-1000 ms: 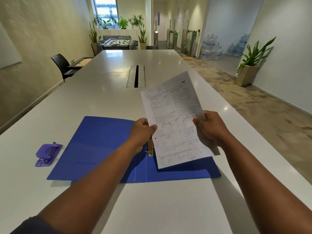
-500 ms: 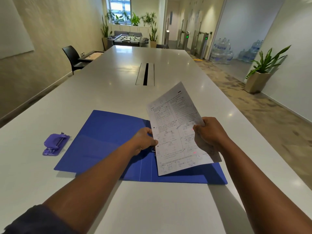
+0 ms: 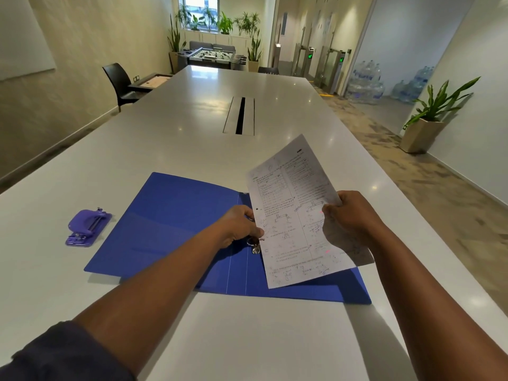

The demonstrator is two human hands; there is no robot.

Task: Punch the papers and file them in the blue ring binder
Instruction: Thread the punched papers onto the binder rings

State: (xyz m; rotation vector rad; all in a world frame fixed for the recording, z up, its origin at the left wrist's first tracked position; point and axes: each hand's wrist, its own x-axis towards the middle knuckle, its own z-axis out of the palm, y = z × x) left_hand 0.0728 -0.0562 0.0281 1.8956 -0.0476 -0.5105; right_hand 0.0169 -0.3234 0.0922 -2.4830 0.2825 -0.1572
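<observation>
Lowered since 1 second ago, the paper (image 3: 297, 215) now hangs closer over the binder's (image 3: 170, 229) right half, and the left hand (image 3: 239, 228) has dropped from the sheet's edge to the ring clip (image 3: 255, 244). That left hand is closed around the clip, probably to open or steady the rings. The right hand (image 3: 347, 220) is pinched on the sheet's right edge, tilting it so the punched left margin faces the rings. I'd judge threading comes next. The sheet is white, printed with text and diagrams, with pink marks and 1 punched hole visible. The blue binder lies open flat on the worktop (image 3: 247, 339). To the left, apart from it, sits the purple punch (image 3: 87, 228).
</observation>
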